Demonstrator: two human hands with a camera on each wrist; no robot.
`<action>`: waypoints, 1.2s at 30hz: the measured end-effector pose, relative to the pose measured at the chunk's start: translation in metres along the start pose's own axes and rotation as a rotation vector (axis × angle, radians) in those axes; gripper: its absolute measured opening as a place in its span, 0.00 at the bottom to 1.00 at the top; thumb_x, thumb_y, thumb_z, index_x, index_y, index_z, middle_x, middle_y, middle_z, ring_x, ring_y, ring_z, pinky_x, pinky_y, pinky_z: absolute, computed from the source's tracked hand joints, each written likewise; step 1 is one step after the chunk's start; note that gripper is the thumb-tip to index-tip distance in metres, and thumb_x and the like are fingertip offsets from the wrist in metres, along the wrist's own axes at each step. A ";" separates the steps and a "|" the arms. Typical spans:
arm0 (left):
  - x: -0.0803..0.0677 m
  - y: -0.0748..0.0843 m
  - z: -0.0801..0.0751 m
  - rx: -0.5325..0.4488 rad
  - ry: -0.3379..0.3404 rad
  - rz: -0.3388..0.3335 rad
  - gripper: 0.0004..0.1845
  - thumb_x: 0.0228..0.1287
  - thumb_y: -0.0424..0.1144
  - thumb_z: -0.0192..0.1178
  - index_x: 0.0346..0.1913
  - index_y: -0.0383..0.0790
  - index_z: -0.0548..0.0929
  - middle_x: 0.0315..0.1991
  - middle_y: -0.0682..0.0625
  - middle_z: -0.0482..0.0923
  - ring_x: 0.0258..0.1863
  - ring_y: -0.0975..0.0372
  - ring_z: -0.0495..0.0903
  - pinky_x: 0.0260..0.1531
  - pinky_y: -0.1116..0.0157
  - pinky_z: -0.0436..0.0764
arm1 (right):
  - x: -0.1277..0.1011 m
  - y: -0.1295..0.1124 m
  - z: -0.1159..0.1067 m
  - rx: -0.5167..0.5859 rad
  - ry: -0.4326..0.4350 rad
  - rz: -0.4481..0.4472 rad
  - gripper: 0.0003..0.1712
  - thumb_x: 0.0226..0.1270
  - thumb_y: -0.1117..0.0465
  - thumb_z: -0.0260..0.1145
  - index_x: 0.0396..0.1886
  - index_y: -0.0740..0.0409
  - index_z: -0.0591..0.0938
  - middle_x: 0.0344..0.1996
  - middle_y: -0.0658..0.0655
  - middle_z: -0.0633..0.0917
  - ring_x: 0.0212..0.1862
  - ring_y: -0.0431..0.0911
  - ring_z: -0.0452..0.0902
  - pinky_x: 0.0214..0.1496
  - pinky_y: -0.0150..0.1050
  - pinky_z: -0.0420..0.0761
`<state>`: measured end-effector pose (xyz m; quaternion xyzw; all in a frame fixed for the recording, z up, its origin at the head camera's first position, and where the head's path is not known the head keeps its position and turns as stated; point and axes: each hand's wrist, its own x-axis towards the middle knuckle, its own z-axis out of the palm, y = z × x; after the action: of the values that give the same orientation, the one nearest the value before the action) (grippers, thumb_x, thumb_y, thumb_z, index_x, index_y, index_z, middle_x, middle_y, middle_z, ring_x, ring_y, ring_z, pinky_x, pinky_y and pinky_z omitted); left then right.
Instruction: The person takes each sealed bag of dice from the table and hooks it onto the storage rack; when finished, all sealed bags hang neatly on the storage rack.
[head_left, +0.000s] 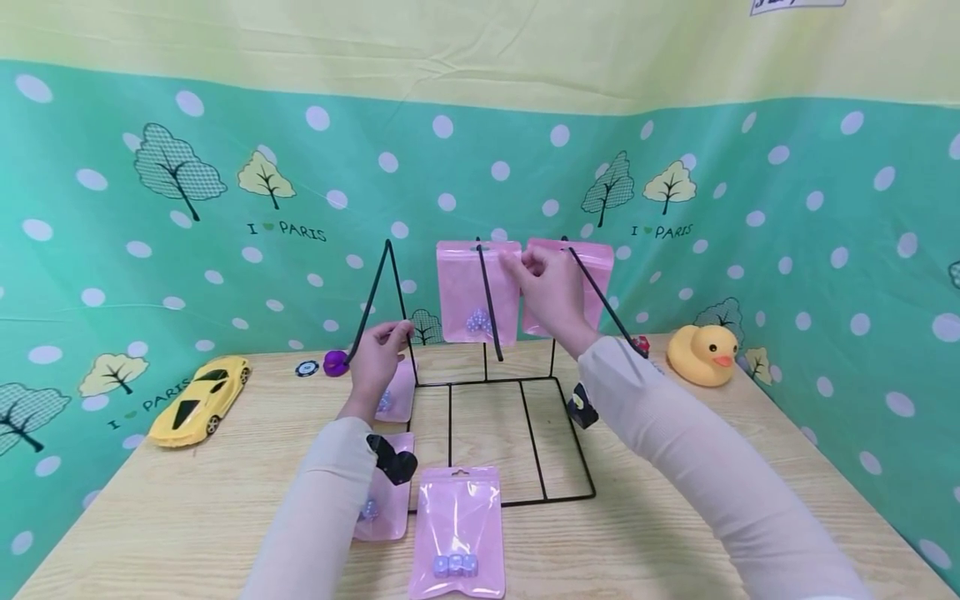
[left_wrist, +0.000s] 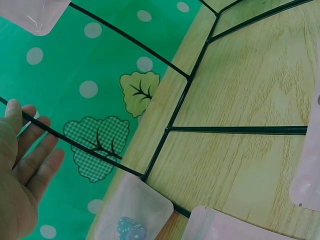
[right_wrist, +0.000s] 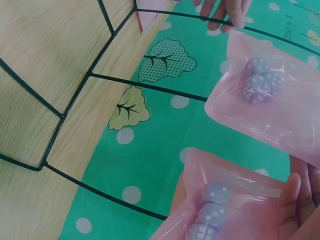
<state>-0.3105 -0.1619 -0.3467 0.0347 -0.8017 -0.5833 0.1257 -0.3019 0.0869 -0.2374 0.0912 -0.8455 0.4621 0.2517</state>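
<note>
A black wire rack [head_left: 450, 385] stands at the table's middle, its wire arms slanting up. One pink zip bag of dice [head_left: 461, 292] hangs on the middle arm. My right hand [head_left: 525, 265] pinches the top edge of a second pink bag [head_left: 592, 275] by the right arm; the right wrist view shows this held bag [right_wrist: 225, 200] below the hanging bag [right_wrist: 260, 95]. My left hand [head_left: 390, 333] rests straight fingers [left_wrist: 35, 155] against the left wire arm [left_wrist: 90, 150]. Three more pink bags lie flat: one in front [head_left: 457, 533], one under my left forearm [head_left: 386, 508], one behind my left hand [head_left: 399, 393].
A yellow toy car [head_left: 198, 400] sits at the left, and a rubber duck [head_left: 701, 354] at the back right. A purple piece [head_left: 335, 363] and a round chip [head_left: 306, 367] lie by the back wall. Green dotted cloth walls in the wooden table [head_left: 675, 533].
</note>
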 end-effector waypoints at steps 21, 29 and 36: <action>0.000 -0.001 0.003 0.010 0.025 0.018 0.18 0.79 0.46 0.54 0.58 0.38 0.85 0.57 0.40 0.83 0.56 0.49 0.83 0.53 0.56 0.83 | -0.007 0.005 -0.010 -0.074 -0.102 0.040 0.23 0.75 0.40 0.62 0.38 0.56 0.84 0.30 0.57 0.86 0.30 0.48 0.82 0.27 0.39 0.79; 0.000 -0.002 0.002 0.019 0.024 0.016 0.19 0.79 0.47 0.54 0.59 0.38 0.84 0.58 0.40 0.83 0.57 0.49 0.83 0.53 0.57 0.84 | -0.023 0.018 -0.022 -0.025 -0.261 0.052 0.21 0.75 0.44 0.64 0.43 0.58 0.86 0.33 0.60 0.88 0.34 0.52 0.87 0.30 0.39 0.84; 0.001 -0.001 0.002 0.013 0.027 0.022 0.19 0.79 0.47 0.55 0.58 0.37 0.85 0.58 0.40 0.83 0.56 0.50 0.83 0.52 0.58 0.84 | -0.040 0.034 -0.035 0.088 -0.481 0.038 0.13 0.73 0.52 0.68 0.46 0.56 0.86 0.36 0.55 0.87 0.39 0.48 0.83 0.38 0.41 0.85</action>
<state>-0.3116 -0.1606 -0.3479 0.0349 -0.8040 -0.5762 0.1426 -0.2686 0.1317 -0.2668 0.1936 -0.8616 0.4682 0.0300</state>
